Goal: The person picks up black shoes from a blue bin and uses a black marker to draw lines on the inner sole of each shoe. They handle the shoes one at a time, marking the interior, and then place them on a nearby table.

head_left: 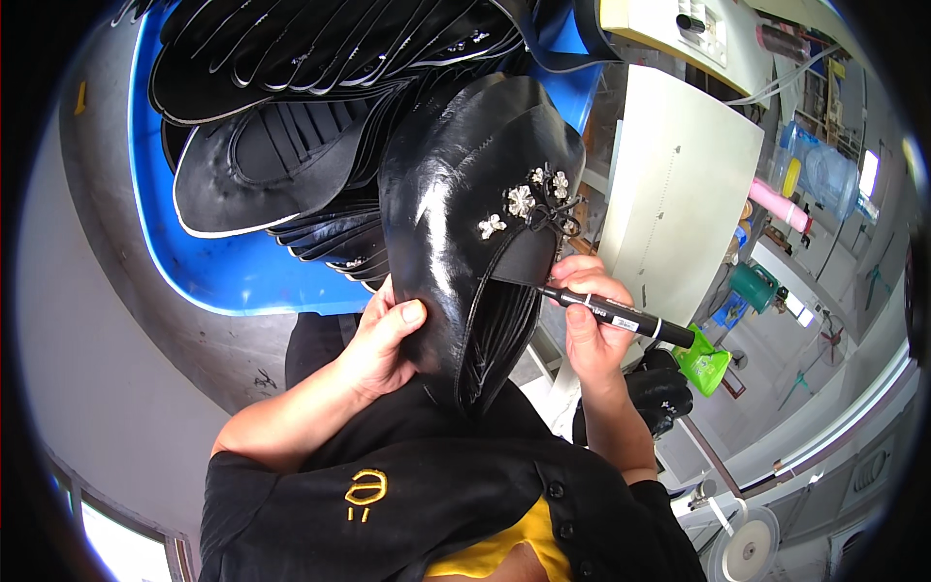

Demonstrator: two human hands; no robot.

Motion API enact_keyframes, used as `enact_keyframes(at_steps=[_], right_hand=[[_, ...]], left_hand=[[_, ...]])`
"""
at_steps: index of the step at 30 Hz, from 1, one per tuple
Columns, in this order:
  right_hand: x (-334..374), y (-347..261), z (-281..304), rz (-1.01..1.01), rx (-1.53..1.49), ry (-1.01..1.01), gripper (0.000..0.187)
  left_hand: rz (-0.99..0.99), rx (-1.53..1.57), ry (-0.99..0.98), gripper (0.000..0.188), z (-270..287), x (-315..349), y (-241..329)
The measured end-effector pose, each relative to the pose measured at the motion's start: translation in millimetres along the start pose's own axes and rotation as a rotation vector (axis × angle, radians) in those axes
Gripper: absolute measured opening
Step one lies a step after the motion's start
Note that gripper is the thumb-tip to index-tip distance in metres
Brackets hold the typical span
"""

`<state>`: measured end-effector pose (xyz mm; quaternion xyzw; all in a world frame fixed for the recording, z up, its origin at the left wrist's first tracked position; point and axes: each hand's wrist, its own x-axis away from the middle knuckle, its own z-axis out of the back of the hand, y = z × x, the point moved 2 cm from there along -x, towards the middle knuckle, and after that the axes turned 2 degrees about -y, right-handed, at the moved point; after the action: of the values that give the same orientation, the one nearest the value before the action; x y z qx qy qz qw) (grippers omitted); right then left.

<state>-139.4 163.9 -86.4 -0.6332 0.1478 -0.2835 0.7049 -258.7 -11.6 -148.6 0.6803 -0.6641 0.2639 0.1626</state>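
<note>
In front of me is a nested stack of glossy black shoe uppers (436, 194), the top one trimmed with silver flower ornaments (522, 202) and a thin black bow. My left hand (380, 344) grips the stack at its near left side, thumb on top and fingers underneath. Between the thumb and fingers of my right hand (593, 335) is a black marker pen (621, 317). Its tip points left and meets the edge of the upper's opening, below the bow. Whether the tip presses on the material is too small to tell.
Behind the stack, a blue tray (147, 204) carries more black uppers (281, 160) in overlapping rows. A white tabletop (679, 184) stands to the right. Farther right are a green dustpan (703, 361), a water jug (824, 170) and a pink roll (779, 206). More uppers (659, 398) lie beyond my right forearm.
</note>
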Motion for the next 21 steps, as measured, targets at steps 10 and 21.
enact_keyframes(at_steps=[10,21], right_hand=[[1,0,-3,0.018,-0.033,-0.005,0.020],[-1,-6,-9,-0.047,-0.253,0.058,0.026]], left_hand=[[0.015,0.127,-0.044,0.060,0,0,1],[0.083,0.186,-0.059,0.066,12,1,-2]])
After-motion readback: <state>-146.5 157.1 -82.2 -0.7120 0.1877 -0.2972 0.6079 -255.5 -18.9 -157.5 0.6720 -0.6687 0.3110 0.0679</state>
